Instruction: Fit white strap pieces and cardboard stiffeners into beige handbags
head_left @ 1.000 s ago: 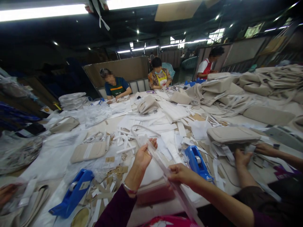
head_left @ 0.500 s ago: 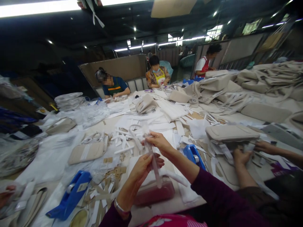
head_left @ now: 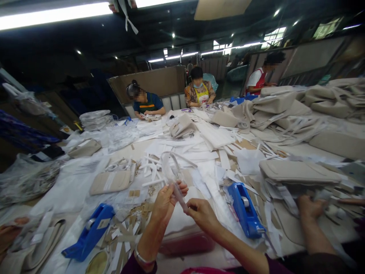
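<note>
A pale strap (head_left: 179,197) in what looks like clear film runs between my hands, its far part curving up in a loop over the table. My left hand (head_left: 167,198) is closed around the strap's middle. At the strap's near end, my right hand (head_left: 203,214) pinches it between thumb and fingers. Below my hands lies a dark red bag (head_left: 188,242), partly covered by white sheet material. Blue tape dispensers stand on both sides, one to the left (head_left: 89,230) and one to the right (head_left: 245,207).
A co-worker's hand (head_left: 309,208) works at a beige bag (head_left: 299,173) on the right. Another person's hand (head_left: 13,230) shows at the left edge. A flat beige bag (head_left: 111,182), white paper strips and cardboard scraps cover the table. Several people sit across it.
My right hand has moved from the strap's far end to its near end, down toward me. The strap's far part now loops upward. The view has shifted slightly left.
</note>
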A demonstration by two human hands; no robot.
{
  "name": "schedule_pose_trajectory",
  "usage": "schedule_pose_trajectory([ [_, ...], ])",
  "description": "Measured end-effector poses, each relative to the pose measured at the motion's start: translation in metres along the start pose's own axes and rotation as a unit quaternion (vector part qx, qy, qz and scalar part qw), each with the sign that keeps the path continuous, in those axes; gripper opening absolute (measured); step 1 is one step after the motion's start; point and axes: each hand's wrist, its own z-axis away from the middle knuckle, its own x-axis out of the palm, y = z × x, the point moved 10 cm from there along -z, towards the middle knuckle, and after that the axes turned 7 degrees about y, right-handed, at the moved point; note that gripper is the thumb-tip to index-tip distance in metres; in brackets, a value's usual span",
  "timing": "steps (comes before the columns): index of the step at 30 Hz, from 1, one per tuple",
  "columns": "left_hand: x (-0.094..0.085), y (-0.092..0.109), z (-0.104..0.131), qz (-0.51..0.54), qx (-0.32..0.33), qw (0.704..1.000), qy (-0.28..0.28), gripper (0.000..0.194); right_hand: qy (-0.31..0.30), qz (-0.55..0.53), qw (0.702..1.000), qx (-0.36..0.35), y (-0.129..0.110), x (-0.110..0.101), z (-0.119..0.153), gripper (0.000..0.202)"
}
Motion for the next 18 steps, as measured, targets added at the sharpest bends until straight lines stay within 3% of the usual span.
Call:
schedule_pose_trajectory([
  [4, 0.002, 0.008, -0.002, -0.004, 0.015, 1.0, 0.01, 0.028, 0.004, 0.057, 0.998, 0.014, -0.003, -0.008, -0.001, 0.016],
  [9, 0.001, 0.017, -0.006, 0.004, 0.041, 0.999, 0.018, 0.03, 0.061, 0.032, 0.998, -0.002, -0.018, -0.026, 0.005, 0.013],
  [11, -0.002, 0.022, -0.008, 0.019, 0.062, 0.998, 0.026, 0.03, 0.026, -0.003, 1.0, 0.017, -0.016, -0.017, 0.005, 0.027],
  [13, -0.006, 0.024, -0.009, 0.025, 0.073, 0.996, 0.041, 0.029, -0.039, -0.08, 0.992, 0.085, -0.003, 0.001, 0.002, 0.035],
  [16, -0.01, 0.019, -0.006, 0.009, 0.071, 0.996, 0.059, 0.029, -0.079, -0.23, 0.952, 0.189, 0.015, 0.019, -0.012, 0.043],
  [18, -0.009, 0.015, -0.002, -0.008, 0.066, 0.996, 0.057, 0.031, -0.079, -0.297, 0.927, 0.215, 0.019, 0.023, -0.027, 0.046],
])
